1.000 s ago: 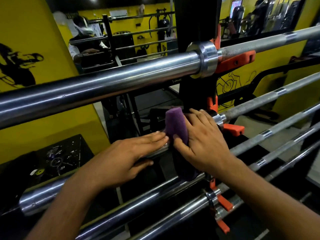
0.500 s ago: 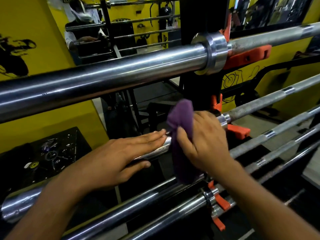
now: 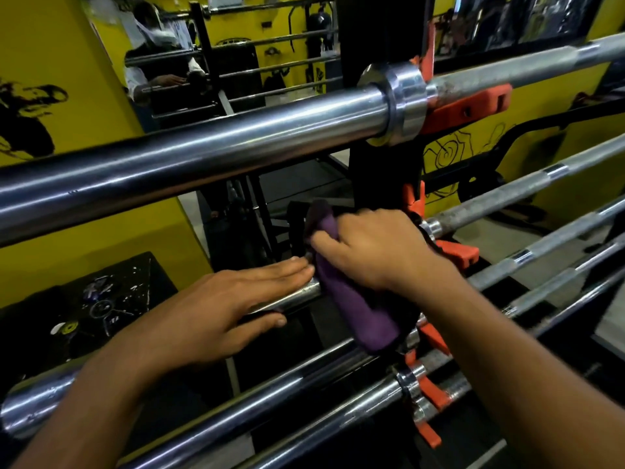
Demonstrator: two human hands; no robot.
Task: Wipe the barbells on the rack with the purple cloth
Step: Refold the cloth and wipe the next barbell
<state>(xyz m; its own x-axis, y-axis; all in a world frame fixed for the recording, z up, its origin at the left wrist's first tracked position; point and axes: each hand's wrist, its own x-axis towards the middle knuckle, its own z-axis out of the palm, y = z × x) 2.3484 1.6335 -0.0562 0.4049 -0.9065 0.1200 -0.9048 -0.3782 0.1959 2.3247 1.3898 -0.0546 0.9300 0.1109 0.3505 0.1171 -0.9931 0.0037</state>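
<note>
Yellow wall [image 3: 50, 55] w/ black figure art fills the back, left of the rack upright [image 3: 382, 35]; no readable writing or brand anywhere, only squiggle drawings right of the upright. Top barbell [image 3: 209, 154] is the biggest bar, chrome sleeve running left from the upright, collar [image 3: 402, 99] at the upright, sitting on an orange hook [image 3: 470, 108]. Second barbell [image 3: 297, 296] sits below it, sleeve also left of the upright, shaft going right past it. More barbells [image 3: 304, 377] lower down, same layout. Black speckled box [image 3: 101, 306] well left of the upright, under the top bar. Left hand [image 3: 216, 316] lies flat on the second bar's sleeve, fingers straight & together, thumb under. Right hand [image 3: 375, 252] just left of the upright, fingers curled round the purple cloth [image 3: 358, 313], which is draped over the second bar's sleeve & hangs below it. Left fingertips nearly touch the cloth.
</note>
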